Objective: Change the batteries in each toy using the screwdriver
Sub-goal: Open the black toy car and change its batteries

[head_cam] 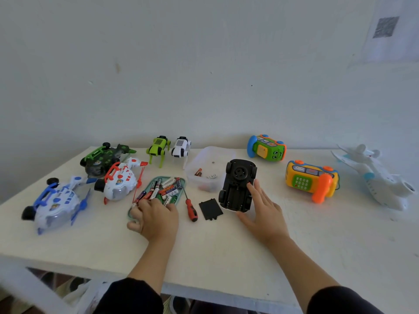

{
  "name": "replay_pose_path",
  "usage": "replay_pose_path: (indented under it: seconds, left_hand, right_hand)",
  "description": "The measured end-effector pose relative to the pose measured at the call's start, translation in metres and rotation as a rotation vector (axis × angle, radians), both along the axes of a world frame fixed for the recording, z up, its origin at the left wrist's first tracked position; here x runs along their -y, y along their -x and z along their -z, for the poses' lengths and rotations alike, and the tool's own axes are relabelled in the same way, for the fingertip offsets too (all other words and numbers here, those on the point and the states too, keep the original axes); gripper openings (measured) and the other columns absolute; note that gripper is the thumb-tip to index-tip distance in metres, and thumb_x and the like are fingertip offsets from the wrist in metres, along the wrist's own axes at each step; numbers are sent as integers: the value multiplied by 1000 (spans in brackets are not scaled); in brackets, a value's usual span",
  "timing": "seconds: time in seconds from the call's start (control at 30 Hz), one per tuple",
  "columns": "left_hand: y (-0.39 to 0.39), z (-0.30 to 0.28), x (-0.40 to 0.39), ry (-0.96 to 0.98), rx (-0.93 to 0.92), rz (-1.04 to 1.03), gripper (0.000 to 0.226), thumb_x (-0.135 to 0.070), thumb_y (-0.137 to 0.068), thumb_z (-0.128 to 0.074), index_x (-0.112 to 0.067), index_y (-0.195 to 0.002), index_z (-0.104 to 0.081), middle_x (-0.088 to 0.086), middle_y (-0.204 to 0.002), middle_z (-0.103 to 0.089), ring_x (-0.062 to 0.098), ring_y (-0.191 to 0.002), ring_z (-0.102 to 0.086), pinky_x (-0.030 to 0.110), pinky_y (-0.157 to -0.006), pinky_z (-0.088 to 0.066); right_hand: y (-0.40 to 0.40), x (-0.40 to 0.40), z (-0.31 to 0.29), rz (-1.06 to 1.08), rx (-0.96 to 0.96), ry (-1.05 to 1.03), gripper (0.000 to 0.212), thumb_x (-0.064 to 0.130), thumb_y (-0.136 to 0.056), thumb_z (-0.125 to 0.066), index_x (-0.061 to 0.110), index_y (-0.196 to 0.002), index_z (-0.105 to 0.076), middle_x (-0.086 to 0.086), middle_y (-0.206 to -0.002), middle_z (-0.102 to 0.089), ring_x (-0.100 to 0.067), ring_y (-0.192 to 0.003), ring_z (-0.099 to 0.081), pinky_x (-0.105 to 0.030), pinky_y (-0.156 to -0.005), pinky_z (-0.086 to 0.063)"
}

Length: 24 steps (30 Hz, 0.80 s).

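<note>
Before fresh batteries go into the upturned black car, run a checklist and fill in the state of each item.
1. Black car turned underside up: ok.
2. Battery cover off and set aside: ok, it lies flat on the table between the screwdriver and the car.
3. Car steadied: ok, the right hand rests against its side, fingers straight.
4. Old batteries out of the compartment: cannot tell, too dark.
5. Fresh batteries at hand: ok, the left hand reaches into the green tray of batteries.
6. Battery gripped in the left hand: cannot tell, the fingertips are hidden.
</note>
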<state>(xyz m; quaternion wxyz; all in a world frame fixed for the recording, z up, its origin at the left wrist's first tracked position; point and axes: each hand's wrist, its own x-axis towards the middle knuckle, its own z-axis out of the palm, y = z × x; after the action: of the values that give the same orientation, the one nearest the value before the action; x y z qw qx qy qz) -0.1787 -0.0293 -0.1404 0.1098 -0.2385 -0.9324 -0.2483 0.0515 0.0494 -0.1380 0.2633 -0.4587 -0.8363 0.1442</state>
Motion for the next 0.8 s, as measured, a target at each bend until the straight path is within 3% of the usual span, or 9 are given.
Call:
replay_pose_path:
  seconds: [0.2, 0.4, 0.53, 0.67, 0.8]
  left_hand:
    - [0, -1, 1, 43, -5, -35, 32, -35, -85, -52, -7, -96, -62, 16, -115, -50, 32, -111, -33, 42, -87, -28]
    - [-4, -3, -1, 78, -21, -21, 27, -32, -87, -50, -10, -90, -66, 13, -117, -48, 30, -111, -32, 43, -88, -28]
    - [-1, -3, 1, 50, 32, -30, 26, -28, -89, -49, -9, -98, -65, 15, -120, -47, 32, -113, -31, 44, -89, -28]
    - [-2, -6, 4, -86, 31, -24, 23, -24, -93, -47, -7, -103, -60, 17, -114, -53, 32, -114, -34, 42, -85, -26]
    - [-20, -13, 6, -437, 24, 147, 10, -16, -92, -54, -9, -98, -59, 11, -95, -64, 31, -105, -48, 39, -83, -22]
  right_hand:
    - [1, -1, 0, 0, 11, -9, 75, 52, -89, -49, 33, -149, -9, 11, -158, 1, -7, -144, -12, -35, -109, -26]
    - [1, -2, 1, 2, 20, -16, 75, 52, -89, -49, 32, -149, -8, 10, -158, 2, -8, -144, -12, -36, -109, -27]
    - [1, 0, 2, 3, -1, -21, 75, 50, -89, -51, 31, -149, -11, 10, -158, 1, -8, -144, -13, -36, -108, -27]
    - [0, 1, 1, 6, 6, -12, 76, 49, -89, -52, 30, -149, -11, 9, -158, 0, -8, -144, -13, -36, -107, -26]
    - [-1, 1, 2, -7, -13, 6, 77, 47, -88, -54, 31, -149, -11, 10, -158, -1, -9, -143, -17, -36, -108, -28]
